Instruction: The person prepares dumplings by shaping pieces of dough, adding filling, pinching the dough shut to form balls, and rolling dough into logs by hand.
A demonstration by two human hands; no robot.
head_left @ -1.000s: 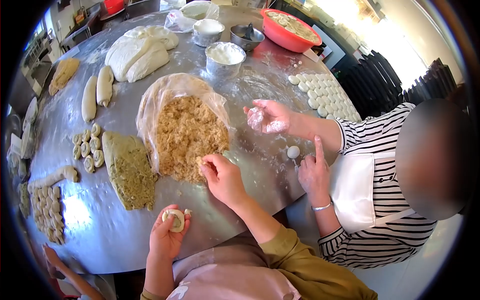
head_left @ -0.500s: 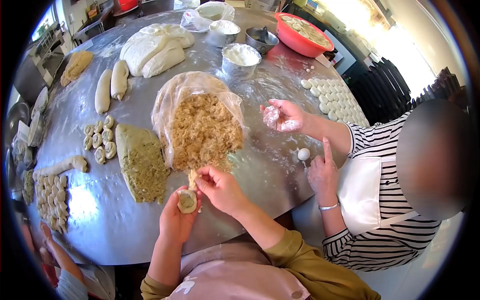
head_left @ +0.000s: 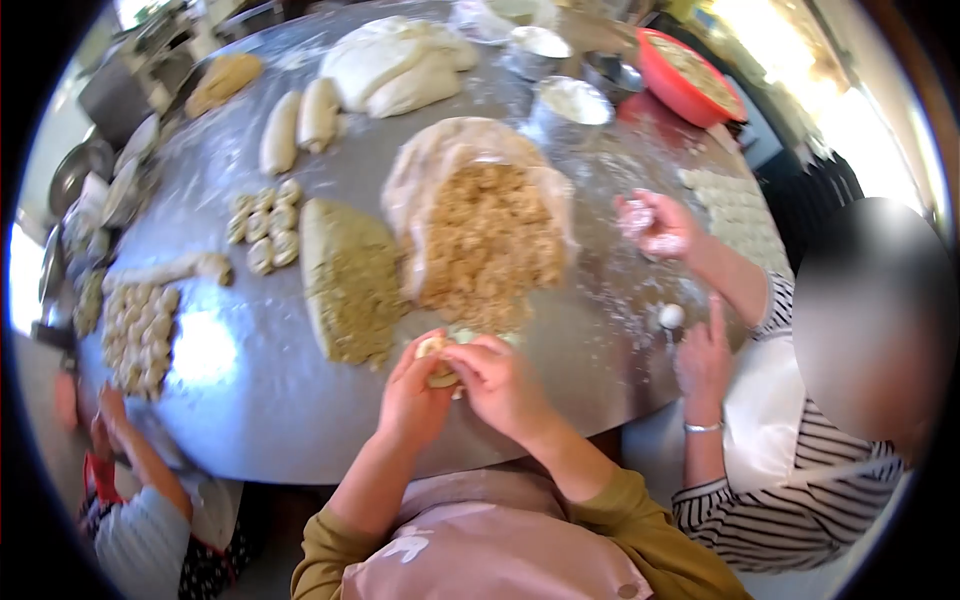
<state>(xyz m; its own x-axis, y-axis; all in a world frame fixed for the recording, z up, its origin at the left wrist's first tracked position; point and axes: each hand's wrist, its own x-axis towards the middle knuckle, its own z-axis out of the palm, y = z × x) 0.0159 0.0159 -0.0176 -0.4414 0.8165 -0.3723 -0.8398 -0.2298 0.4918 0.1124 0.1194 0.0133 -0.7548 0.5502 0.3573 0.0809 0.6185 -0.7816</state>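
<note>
My left hand [head_left: 412, 400] cups a small dough wrapper [head_left: 441, 377], with some tan filling showing at its top. My right hand [head_left: 502, 388] meets it from the right, its fingertips closed on the wrapper and partly hiding it. Just beyond both hands lies a heap of crumbly tan filling [head_left: 495, 240] in an opened clear plastic bag [head_left: 415, 170]. To its left is a slab of greenish filling [head_left: 350, 285], its near end crumbling.
A co-worker's floury hand [head_left: 655, 225] and other hand [head_left: 703, 365] are at the right, near a white dough ball [head_left: 671, 316]. Small dough pieces [head_left: 140, 340] and rolls [head_left: 265, 225] lie left. Farther back are a large dough mass [head_left: 400, 65], flour bowls [head_left: 570, 110] and a red basin [head_left: 690, 75].
My right hand has brought its pinch of tan filling onto the wrapper, and both hands now close together around it. The whole view has shifted, with the table appearing farther right and up.
</note>
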